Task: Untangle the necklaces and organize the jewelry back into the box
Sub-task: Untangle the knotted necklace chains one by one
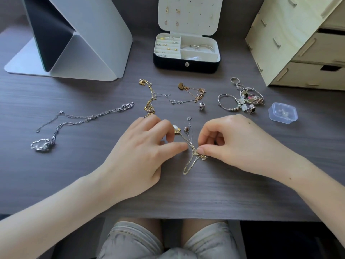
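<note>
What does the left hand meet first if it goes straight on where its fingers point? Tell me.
The tangled necklaces: the left hand points right, thumb tip about at the chains already. Just beyond them, the right hand.
</note>
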A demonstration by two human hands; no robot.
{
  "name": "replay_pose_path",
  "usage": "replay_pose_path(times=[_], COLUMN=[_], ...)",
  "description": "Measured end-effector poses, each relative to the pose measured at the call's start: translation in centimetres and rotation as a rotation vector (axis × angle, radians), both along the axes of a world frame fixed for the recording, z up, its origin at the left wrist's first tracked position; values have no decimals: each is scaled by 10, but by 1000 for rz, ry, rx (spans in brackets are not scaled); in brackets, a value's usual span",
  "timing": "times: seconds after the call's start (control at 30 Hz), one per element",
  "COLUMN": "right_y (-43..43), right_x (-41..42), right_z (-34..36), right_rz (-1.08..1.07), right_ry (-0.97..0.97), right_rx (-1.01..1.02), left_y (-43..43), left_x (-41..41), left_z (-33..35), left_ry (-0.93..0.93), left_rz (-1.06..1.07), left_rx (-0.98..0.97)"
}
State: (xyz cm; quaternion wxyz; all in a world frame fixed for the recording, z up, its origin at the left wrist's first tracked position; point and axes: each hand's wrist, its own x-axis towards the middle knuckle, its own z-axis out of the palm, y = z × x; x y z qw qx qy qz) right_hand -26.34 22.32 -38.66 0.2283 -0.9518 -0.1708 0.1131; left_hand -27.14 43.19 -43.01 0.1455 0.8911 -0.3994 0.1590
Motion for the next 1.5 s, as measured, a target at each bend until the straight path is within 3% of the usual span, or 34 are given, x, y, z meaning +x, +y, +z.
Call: replay_pose_path(times=[0.4,1.23,1.5], right_y=[2,9,5], right_x=[6,24,25], right_z=[-1,-4,-1], right_rz=[-39,-101,-84], right_ry=[63,19,111], right_rx=[60,-25,69], left_y=[-9,-6,-5], left_x=[1,0,1], left_z=[3,1,2], left_ry=[43,58,122], left_rz=[-46,-50,-42], left_rx=[-42,-39,-108])
